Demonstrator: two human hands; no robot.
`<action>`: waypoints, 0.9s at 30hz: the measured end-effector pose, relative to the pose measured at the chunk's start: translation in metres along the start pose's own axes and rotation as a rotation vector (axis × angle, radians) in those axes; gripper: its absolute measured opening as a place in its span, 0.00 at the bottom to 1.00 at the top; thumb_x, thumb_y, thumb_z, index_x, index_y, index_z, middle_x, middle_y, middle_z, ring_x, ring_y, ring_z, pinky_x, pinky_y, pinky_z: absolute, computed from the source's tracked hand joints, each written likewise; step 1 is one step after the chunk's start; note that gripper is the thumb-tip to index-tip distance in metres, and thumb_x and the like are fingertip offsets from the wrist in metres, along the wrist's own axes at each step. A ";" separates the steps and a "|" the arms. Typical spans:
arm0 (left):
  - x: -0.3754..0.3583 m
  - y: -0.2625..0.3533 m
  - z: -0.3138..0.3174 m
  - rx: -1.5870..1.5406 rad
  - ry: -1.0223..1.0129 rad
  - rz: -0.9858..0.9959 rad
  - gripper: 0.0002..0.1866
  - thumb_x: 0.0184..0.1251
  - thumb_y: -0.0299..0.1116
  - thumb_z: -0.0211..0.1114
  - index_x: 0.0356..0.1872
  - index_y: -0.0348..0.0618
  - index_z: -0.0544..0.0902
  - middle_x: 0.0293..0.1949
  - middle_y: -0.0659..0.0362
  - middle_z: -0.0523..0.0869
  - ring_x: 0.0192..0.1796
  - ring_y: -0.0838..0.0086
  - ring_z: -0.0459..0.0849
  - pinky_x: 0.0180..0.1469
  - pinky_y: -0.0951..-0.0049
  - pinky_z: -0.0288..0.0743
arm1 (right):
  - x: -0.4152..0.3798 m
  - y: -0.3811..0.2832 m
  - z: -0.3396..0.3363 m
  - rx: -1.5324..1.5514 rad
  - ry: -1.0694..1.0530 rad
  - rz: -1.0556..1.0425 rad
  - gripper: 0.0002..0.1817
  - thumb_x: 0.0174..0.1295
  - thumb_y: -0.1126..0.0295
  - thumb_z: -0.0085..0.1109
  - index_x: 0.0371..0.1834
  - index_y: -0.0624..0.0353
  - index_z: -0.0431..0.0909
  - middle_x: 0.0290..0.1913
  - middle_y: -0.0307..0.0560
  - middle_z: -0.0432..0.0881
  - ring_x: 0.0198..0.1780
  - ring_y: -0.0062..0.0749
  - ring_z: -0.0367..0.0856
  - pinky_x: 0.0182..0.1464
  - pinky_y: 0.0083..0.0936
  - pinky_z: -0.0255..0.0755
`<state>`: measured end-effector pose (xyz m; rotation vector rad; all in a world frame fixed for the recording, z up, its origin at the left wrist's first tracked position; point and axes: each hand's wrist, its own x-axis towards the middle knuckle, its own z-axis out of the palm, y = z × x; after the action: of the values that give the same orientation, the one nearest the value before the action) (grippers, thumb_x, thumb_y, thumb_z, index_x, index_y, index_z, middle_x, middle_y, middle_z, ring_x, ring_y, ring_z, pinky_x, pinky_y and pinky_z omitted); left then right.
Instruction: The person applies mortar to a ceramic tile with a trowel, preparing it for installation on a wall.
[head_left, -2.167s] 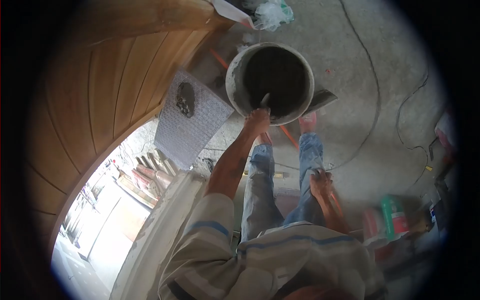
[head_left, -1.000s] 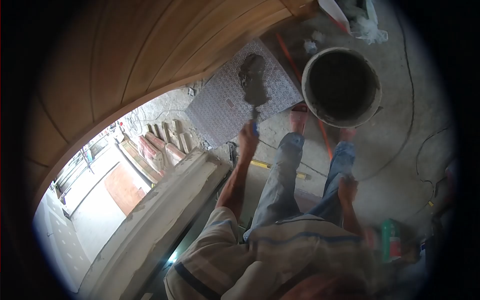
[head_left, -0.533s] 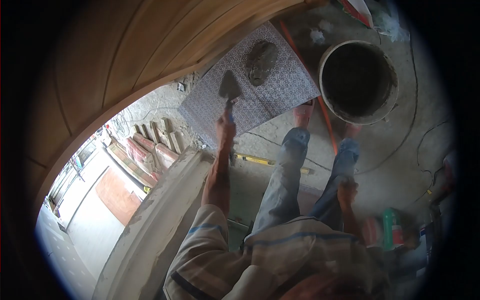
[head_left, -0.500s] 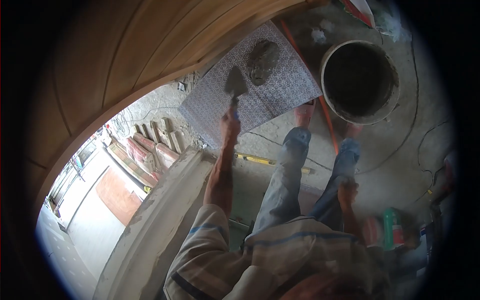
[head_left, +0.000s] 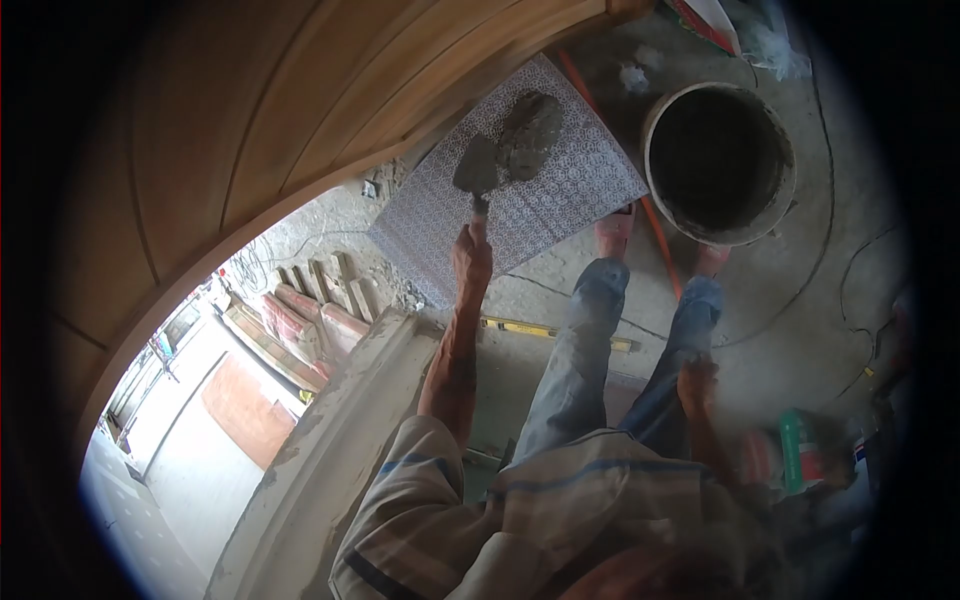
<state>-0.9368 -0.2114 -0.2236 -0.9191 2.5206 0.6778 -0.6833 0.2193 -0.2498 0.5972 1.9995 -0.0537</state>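
Note:
My left hand [head_left: 472,255] is closed round the handle of a trowel [head_left: 476,166]. The trowel's blade lies over a patterned tile [head_left: 430,240], its edge right by the left side of a mound of wet mortar [head_left: 530,130]. Down by my right knee, my right hand [head_left: 697,385] rests against the jeans [head_left: 660,400] with its fingers curled; it looks blurred and nothing shows in it. Beyond my feet, to the right of the tile, stands a round bucket [head_left: 648,165] with a dark, grey-smeared inside.
A curved wooden panel [head_left: 260,100] fills the upper left. Below the tile lies a yellow spirit level [head_left: 525,327]. An orange strip [head_left: 660,235] runs between my feet. A cable [head_left: 832,200] crosses the floor at right, near a green bottle [head_left: 795,450]. Wood pieces [head_left: 300,325] lie at left.
My left hand has moved the trowel slightly right, bringing its blade closer to the mortar. The view has shifted a little. My right hand stays by the knee.

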 end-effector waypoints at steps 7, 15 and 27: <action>-0.016 -0.068 0.010 0.092 -0.074 0.165 0.33 0.47 0.16 0.59 0.60 0.41 0.65 0.41 0.43 0.81 0.39 0.46 0.78 0.40 0.52 0.71 | -0.005 0.011 0.012 0.238 0.003 0.112 0.29 0.55 0.55 0.51 0.61 0.51 0.61 0.60 0.57 0.61 0.61 0.65 0.62 0.53 0.64 0.62; 0.011 -0.125 0.046 -0.104 0.132 0.287 0.18 0.62 0.48 0.58 0.34 0.41 0.74 0.22 0.57 0.76 0.21 0.70 0.75 0.22 0.69 0.68 | -0.015 -0.001 -0.011 0.225 0.057 0.146 0.33 0.56 0.56 0.53 0.65 0.48 0.56 0.60 0.56 0.62 0.60 0.63 0.64 0.53 0.61 0.64; -0.067 0.068 0.025 -0.661 -0.280 -0.158 0.12 0.61 0.33 0.61 0.37 0.36 0.71 0.19 0.53 0.72 0.18 0.65 0.68 0.18 0.72 0.62 | -0.021 0.004 -0.036 0.379 -0.042 0.221 0.32 0.59 0.56 0.50 0.68 0.46 0.54 0.60 0.55 0.63 0.60 0.57 0.64 0.55 0.58 0.63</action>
<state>-0.9301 -0.1186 -0.1898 -1.1148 1.9663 1.5139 -0.7033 0.2248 -0.2131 1.0475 1.8820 -0.3130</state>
